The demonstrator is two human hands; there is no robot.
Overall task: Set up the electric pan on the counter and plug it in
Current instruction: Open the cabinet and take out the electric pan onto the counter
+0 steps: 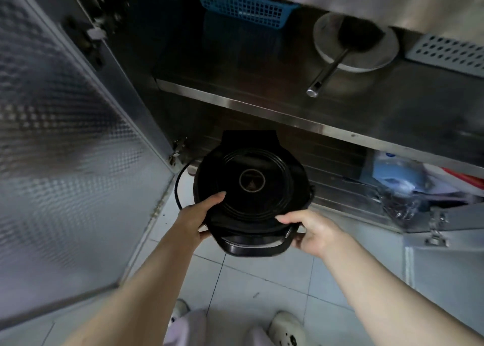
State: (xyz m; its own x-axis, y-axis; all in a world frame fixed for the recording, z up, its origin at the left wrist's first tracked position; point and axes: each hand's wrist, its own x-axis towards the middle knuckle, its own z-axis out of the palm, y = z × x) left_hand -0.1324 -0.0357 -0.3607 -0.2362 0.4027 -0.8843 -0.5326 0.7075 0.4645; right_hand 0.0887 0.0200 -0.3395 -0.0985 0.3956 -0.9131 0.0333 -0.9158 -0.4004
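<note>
Head view. Found held in the air before the open lower bay of a steel cabinet, above the pale tiled floor [262, 280]: a round black electric pan with a ribbed, closed lid [251, 188]. Not yet on the surface. Gripped at the near left edge by the left hand [195, 217], thumb laid on the lid, fingers tucked beneath. Gripped likewise at the near right edge by the right hand [311, 230], thumb on top, fingers curled under, just beside the black front handle [251, 248]. Noted at the pan's left side: a thin black power cord [178, 185] hanging in a loop, plug end not seen. Noted above: a steel shelf [235, 102], and to the left a textured metal cabinet door [65, 136] standing open. Judged rigid, moderately heavy, smooth-cased and liable to slip. Best carried from beneath with thumbs pinning the lid, as now. Advised: keep level and gather the loose cord first, to avoid snagging on the door.
</note>
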